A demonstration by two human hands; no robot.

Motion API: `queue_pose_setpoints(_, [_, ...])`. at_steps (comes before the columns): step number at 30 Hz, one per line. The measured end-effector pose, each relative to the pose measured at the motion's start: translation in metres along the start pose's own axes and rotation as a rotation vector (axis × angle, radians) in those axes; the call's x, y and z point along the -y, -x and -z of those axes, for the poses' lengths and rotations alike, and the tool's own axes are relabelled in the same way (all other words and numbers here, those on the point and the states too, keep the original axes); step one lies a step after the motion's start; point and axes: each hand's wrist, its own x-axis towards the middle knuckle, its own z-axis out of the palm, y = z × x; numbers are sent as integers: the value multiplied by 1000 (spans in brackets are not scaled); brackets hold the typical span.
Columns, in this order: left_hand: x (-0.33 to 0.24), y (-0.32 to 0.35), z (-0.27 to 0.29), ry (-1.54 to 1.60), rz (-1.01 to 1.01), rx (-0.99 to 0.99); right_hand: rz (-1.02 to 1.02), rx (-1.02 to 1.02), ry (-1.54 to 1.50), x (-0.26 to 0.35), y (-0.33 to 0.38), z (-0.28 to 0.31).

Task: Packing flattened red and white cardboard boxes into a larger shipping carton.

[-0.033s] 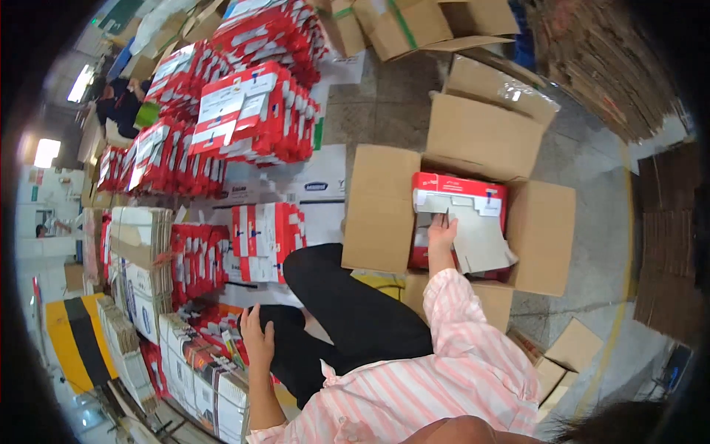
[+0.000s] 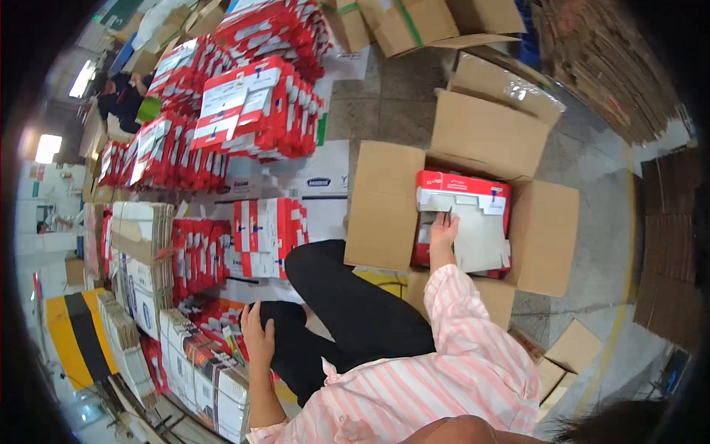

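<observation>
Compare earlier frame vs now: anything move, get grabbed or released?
No visible change. The right hand rests as before on the flat grey card piece lying over the red packs in the open cardboard box; the left hand is down at the stacked flat packs beside the knee, same spot. Nothing grabbed or released.

The open carton (image 2: 481, 133) at centre right is plain brown corrugated cardboard, matt and slightly rough. Inside it, the red-and-white packs (image 2: 462, 189) look like glossy printed card, with a duller grey card sheet (image 2: 481, 237) on top. The striped sleeve (image 2: 473, 348) at the bottom is soft woven cloth; the floor (image 2: 592, 163) is smooth grey concrete.
</observation>
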Motion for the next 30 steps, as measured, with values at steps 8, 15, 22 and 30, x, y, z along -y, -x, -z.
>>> queue_pose_setpoints(8, [25,22,6,-44,170,33,-106,231,82,23,27,-26])
queue_pose_setpoints(15, [1,-27,-23,38,88,169,222,-9,210,25,-23,14])
queue_pose_setpoints(22, [48,-3,-14,67,152,164,-180,217,284,-8,20,-26])
queue_pose_setpoints(30, [45,-28,-48,127,119,259,-105,277,507,17,16,-53])
